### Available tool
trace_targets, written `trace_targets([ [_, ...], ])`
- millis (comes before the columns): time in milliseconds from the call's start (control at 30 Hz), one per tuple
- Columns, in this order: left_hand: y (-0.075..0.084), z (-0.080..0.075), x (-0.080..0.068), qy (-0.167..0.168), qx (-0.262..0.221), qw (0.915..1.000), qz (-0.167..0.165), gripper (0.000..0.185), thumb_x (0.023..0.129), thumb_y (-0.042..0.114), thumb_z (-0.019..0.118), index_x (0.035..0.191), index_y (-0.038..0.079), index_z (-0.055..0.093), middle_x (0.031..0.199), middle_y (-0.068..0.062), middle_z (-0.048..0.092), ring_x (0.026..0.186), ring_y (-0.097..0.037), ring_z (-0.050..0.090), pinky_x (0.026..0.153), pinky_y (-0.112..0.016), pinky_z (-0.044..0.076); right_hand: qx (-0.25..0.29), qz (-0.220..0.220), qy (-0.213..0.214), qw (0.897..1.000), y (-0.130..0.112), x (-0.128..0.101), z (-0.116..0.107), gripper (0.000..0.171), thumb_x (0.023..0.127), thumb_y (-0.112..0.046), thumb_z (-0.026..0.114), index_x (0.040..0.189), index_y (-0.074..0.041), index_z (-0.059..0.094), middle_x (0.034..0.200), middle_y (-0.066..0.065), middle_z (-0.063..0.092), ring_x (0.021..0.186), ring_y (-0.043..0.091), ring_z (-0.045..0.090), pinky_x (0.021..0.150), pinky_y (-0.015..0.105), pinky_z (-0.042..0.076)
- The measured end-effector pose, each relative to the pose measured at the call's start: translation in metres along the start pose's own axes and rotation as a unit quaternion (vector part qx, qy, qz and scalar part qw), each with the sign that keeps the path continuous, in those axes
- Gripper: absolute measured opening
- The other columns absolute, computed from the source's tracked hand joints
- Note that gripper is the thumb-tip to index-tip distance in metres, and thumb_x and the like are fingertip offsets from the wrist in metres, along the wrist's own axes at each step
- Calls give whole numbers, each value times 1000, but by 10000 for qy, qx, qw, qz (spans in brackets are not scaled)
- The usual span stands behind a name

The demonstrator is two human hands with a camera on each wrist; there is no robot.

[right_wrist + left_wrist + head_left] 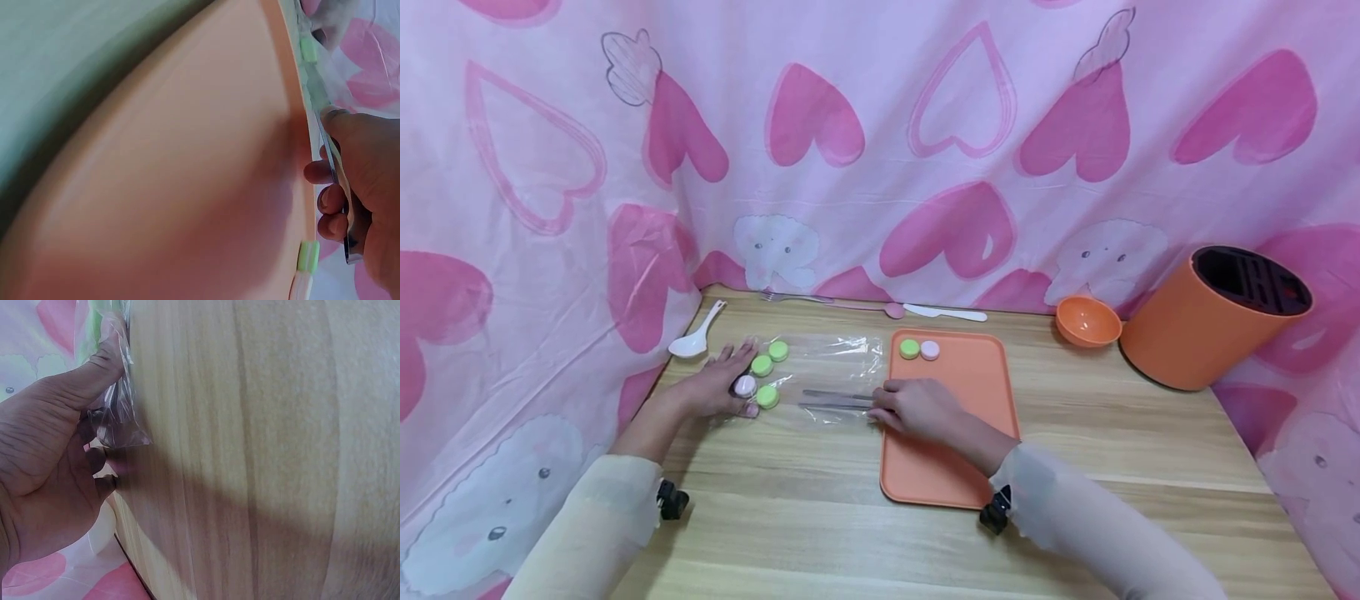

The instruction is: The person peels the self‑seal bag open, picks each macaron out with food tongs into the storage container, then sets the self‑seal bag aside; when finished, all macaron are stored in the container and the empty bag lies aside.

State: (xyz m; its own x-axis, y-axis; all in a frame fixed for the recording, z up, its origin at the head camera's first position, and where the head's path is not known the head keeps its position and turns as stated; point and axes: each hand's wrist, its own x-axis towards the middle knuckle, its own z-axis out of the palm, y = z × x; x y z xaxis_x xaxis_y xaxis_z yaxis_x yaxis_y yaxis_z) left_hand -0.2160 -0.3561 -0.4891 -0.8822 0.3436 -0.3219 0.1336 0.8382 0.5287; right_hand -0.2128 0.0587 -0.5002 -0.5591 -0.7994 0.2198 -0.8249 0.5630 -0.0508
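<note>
My left hand (pixel 718 385) holds the end of a clear plastic bag (pixel 827 354) that lies on the table. In the left wrist view the bag's crumpled end (pixel 125 425) sits between the thumb and the fingers. Several macarons are at that end: green ones (pixel 762 365) and a pale pink one (pixel 745 386) right by the palm. My right hand (pixel 921 408) grips metal tweezers (pixel 835 400), whose two prongs point left over the bag, apart and with nothing between them. Beneath this hand is an orange tray (pixel 955 475) carrying a green macaron (pixel 909 349) and a pink macaron (pixel 929 350).
A white spoon (pixel 692 337) lies at the back left. Along the back edge are a fork (pixel 790 297), a pink spoon (pixel 891 309) and a white knife (pixel 946 313). An orange bowl (pixel 1086 322) and a large orange knife block (pixel 1202 325) stand at the right.
</note>
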Motion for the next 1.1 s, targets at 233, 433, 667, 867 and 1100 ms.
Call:
trace_targets([
  [233, -24, 6, 11, 102, -59, 9997, 223, 136, 83, 59, 92, 177, 4, 10, 186, -22, -3, 167, -60, -11, 132, -80, -6, 101, 105, -3, 9999, -11, 14, 4, 28, 110, -46, 68, 99, -21, 74, 86, -6, 60, 62, 8, 57, 54, 27, 48],
  [433, -37, 9, 16, 97, -47, 9996, 249, 146, 76, 75, 88, 178, 7, 9, 186, -20, -3, 168, -58, -12, 131, -81, -7, 43, 13, -11, 10000, -16, 23, 4, 30, 109, -46, 69, 96, -20, 71, 86, -5, 61, 60, 9, 57, 52, 29, 49],
  [667, -35, 11, 15, 108, -6, 9997, 233, 142, 79, 68, 90, 178, 7, 8, 186, -21, -3, 169, -58, -11, 133, -80, -5, 77, -14, -28, 10000, -20, 29, 8, 34, 110, -46, 68, 89, -20, 65, 85, -5, 59, 60, 7, 53, 52, 26, 44],
  [867, -23, 7, 10, 56, -148, 9995, 260, 137, 82, 58, 92, 178, 6, 8, 186, -22, -3, 168, -58, -13, 132, -80, -7, 118, -98, 57, 9999, -21, 32, 11, 32, 110, -45, 69, 90, -20, 65, 89, -4, 62, 64, 9, 59, 53, 29, 48],
  [1100, -25, 8, 9, 114, -207, 9992, 322, 134, 84, 51, 93, 177, 5, 9, 186, -21, -3, 168, -58, -13, 132, -81, -6, 181, -43, -66, 9998, -23, 35, 14, 29, 109, -46, 69, 95, -21, 71, 93, -4, 65, 68, 10, 64, 55, 32, 53],
])
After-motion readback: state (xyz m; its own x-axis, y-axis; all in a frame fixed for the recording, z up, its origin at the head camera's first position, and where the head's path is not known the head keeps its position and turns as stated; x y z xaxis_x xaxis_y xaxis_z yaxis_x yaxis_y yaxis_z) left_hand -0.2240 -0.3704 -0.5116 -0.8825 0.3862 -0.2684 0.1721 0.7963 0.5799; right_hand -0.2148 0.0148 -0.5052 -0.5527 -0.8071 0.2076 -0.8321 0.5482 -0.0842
